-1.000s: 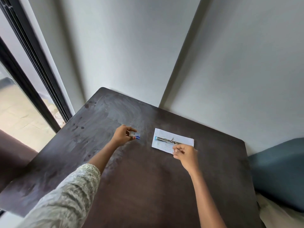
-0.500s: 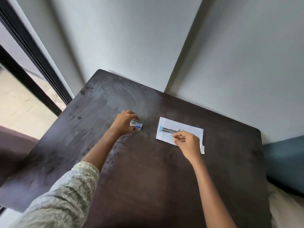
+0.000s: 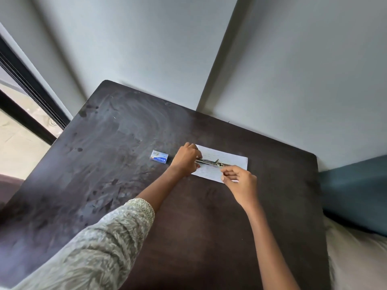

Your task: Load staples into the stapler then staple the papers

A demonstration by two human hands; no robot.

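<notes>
A small metal stapler point(image 3: 211, 162) lies opened out flat on white lined papers point(image 3: 230, 159) on the dark wooden table point(image 3: 117, 168). My left hand point(image 3: 186, 159) pinches the stapler's left end, covering that tip. My right hand point(image 3: 238, 181) hovers at the stapler's right end with fingers curled close together; whether it holds anything I cannot tell. A little blue and white staple box point(image 3: 159, 156) rests alone on the table, just left of my left hand.
The table stands in a corner between two grey walls. A dark-framed window point(image 3: 29, 105) runs along the left. A blue cushion point(image 3: 356, 193) and pale bedding point(image 3: 356, 260) lie off the table's right edge.
My left hand let go of the staple box, left it on the table, and moved right onto the stapler's left end. My right hand stayed by the stapler's right end.
</notes>
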